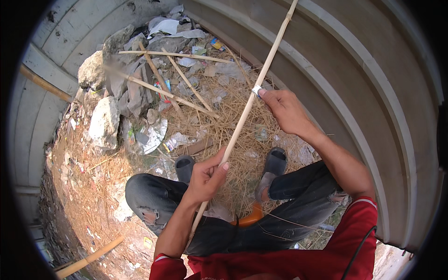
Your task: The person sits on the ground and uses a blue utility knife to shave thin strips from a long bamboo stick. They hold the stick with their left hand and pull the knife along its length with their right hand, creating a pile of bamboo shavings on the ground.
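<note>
A long, pale, peeled cane stick (243, 115) runs slantwise between my knees and up past the top edge. My left hand (205, 179) is closed round its lower part, with the thumb lying along it. Higher up, my right hand (285, 111) pinches a small white piece with a dark blue edge (256, 90) against the stick. Whether that piece is a folded strip or a small blade is too small to tell. Under my thighs, part of an orange object (251, 216) shows; the rest is hidden.
Several cane sticks (172, 96) lie crossed ahead, beside grey and white rocks (103, 123). Straw shavings (233, 98) and litter cover the ground round my sandals. A curved ribbed metal wall (345, 74) stands close on the right. Another cane (91, 257) lies at lower left.
</note>
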The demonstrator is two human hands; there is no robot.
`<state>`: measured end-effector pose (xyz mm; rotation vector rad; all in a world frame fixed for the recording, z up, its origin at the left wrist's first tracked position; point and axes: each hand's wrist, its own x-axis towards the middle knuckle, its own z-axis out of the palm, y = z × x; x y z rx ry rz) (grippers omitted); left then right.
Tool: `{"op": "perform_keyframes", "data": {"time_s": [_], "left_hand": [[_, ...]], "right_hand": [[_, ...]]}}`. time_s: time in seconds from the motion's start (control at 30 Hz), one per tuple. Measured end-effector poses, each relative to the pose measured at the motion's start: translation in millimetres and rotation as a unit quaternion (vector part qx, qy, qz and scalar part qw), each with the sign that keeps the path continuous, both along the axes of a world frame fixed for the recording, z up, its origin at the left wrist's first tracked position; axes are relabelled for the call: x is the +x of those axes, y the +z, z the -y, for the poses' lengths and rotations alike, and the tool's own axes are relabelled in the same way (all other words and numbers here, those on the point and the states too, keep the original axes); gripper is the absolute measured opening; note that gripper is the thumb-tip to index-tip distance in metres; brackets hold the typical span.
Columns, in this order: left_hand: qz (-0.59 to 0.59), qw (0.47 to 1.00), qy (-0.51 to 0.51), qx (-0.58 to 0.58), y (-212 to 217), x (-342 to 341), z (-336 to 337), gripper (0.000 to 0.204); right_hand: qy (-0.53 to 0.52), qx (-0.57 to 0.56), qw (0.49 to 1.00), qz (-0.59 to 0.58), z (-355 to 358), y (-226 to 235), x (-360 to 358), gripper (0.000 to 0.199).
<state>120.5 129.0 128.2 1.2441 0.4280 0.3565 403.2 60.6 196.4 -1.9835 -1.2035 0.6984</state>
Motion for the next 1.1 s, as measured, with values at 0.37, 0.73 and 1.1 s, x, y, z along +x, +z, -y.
{"op": "perform_keyframes", "data": {"time_s": [0.37,0.73,1.1], "left_hand": [[0.024,1.000,0.003,-0.018,5.4,-0.9,-3.3,0.050],[-0.068,0.984,0.005,0.165,-4.7,9.0,3.4,0.050],[-0.058,0.989,0.002,0.134,-5.4,9.8,-1.3,0.051]], "right_hand": [[0.067,-0.099,0.924,-0.363,7.4,19.9,-10.8,0.061],[0.095,0.035,0.995,0.007,5.6,9.4,-20.6,0.031],[0.246,0.016,0.969,-0.011,17.5,25.8,-25.8,0.042]]}}
